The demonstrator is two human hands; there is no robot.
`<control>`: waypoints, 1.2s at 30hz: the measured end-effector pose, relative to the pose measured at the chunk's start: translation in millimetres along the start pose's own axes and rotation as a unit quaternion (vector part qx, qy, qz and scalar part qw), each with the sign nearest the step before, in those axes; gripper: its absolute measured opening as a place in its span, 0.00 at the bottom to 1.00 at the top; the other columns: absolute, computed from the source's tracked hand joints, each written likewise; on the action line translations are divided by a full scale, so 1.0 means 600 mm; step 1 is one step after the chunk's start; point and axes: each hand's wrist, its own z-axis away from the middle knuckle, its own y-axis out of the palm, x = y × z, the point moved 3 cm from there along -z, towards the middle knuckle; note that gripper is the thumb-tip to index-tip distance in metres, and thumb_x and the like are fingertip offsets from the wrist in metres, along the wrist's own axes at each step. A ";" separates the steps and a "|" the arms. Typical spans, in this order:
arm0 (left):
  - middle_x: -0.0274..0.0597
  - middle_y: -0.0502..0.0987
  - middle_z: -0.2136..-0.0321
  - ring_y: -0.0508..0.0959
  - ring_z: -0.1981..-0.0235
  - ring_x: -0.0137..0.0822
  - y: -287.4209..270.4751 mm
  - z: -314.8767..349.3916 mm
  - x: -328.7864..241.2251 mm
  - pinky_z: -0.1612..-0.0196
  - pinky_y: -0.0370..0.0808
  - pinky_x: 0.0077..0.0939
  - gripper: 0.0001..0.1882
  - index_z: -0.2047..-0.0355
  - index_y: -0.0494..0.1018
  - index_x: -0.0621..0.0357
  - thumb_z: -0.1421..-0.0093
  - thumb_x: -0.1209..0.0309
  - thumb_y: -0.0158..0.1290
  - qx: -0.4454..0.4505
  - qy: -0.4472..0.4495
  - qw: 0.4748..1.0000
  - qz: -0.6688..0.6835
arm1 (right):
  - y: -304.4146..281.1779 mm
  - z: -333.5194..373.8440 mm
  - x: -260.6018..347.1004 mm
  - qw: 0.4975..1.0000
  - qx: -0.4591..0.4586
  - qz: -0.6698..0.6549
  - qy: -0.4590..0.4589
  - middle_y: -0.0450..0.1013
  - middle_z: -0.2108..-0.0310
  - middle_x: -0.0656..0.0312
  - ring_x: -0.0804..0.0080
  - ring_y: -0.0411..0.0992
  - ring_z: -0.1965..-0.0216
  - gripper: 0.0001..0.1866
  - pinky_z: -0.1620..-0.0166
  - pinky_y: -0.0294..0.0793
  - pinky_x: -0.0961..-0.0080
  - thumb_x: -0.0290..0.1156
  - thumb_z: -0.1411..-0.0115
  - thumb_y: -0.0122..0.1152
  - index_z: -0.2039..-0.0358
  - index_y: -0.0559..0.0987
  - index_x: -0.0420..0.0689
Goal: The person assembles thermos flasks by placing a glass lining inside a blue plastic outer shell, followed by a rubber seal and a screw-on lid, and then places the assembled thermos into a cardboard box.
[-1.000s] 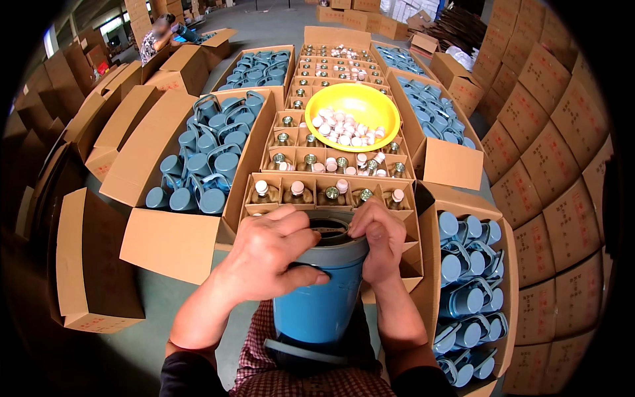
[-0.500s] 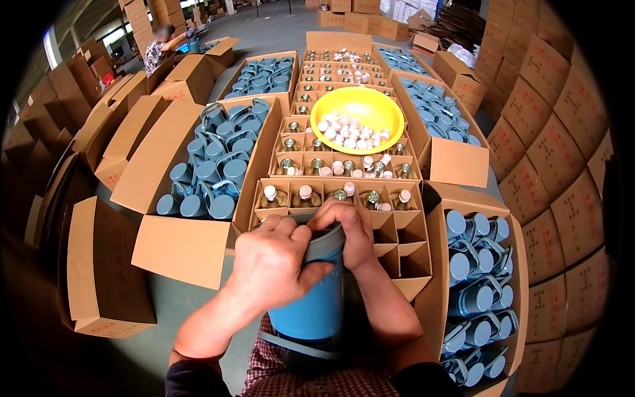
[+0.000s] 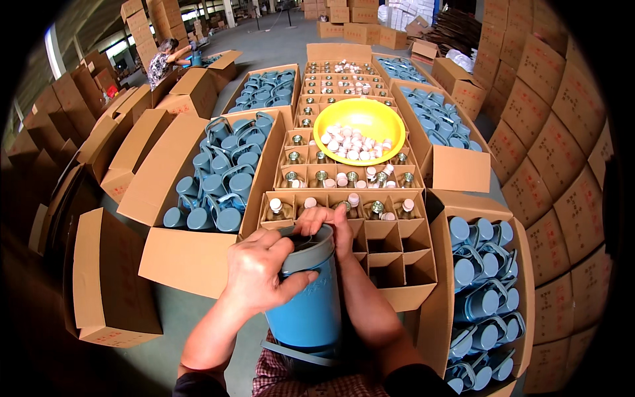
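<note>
The grey floor (image 3: pixel 176 311) is spreading out left of the grip (image 3: pixel 256 264) and far beyond it, carrying an upright carton (image 3: pixel 119 278) on the left. Well past the grip, boxes (image 3: pixel 362 33) are resting there. Just beyond it a bottle carton (image 3: pixel 407 298), and to the right a flask carton (image 3: pixel 440 311), are hiding their bases.

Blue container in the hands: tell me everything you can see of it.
The blue container has a roughly cylindrical, plastic-looking body with a thick grey collar round its open, dark mouth. A grey strap-like handle hangs low across its near side. It leans slightly from upright, close to the person's body, near the divided carton. The left hand grips its left side, thumb on the blue wall; the right hand touches the far-right rim.
</note>
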 end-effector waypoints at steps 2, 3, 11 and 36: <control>0.43 0.68 0.86 0.70 0.82 0.45 -0.002 0.004 0.001 0.77 0.67 0.33 0.18 0.82 0.70 0.63 0.70 0.66 0.65 0.008 -0.011 1.000 0.006 | -0.005 0.001 -0.008 0.999 0.006 -0.029 -0.026 0.70 0.79 0.51 0.61 0.67 0.73 0.37 0.63 0.70 0.66 0.53 0.34 0.25 0.85 0.70 0.39; 0.44 0.68 0.85 0.70 0.82 0.45 -0.002 0.005 0.000 0.77 0.67 0.33 0.18 0.81 0.70 0.63 0.69 0.66 0.64 0.012 -0.007 1.000 0.006 | -0.008 0.004 -0.012 0.998 -0.003 -0.055 -0.026 0.70 0.79 0.51 0.61 0.67 0.73 0.36 0.63 0.70 0.66 0.52 0.33 0.25 0.86 0.71 0.39; 0.44 0.69 0.81 0.72 0.79 0.45 0.026 -0.023 -0.014 0.76 0.70 0.34 0.14 0.81 0.69 0.61 0.58 0.65 0.61 0.007 0.010 1.000 -0.009 | -0.011 0.010 -0.015 0.979 -0.110 -0.145 0.096 0.72 0.56 0.47 0.56 0.68 0.51 0.42 0.45 0.65 0.62 0.69 0.44 0.33 0.61 0.73 0.37; 0.59 0.75 0.61 0.75 0.58 0.46 0.083 -0.012 0.107 0.51 0.69 0.37 0.22 0.69 0.75 0.73 0.43 0.60 0.46 0.057 0.010 0.780 0.623 | 0.061 0.024 0.207 0.940 0.083 0.323 0.067 0.74 0.59 0.45 0.52 0.71 0.53 0.23 0.47 0.65 0.66 0.42 0.41 0.45 0.72 0.78 0.32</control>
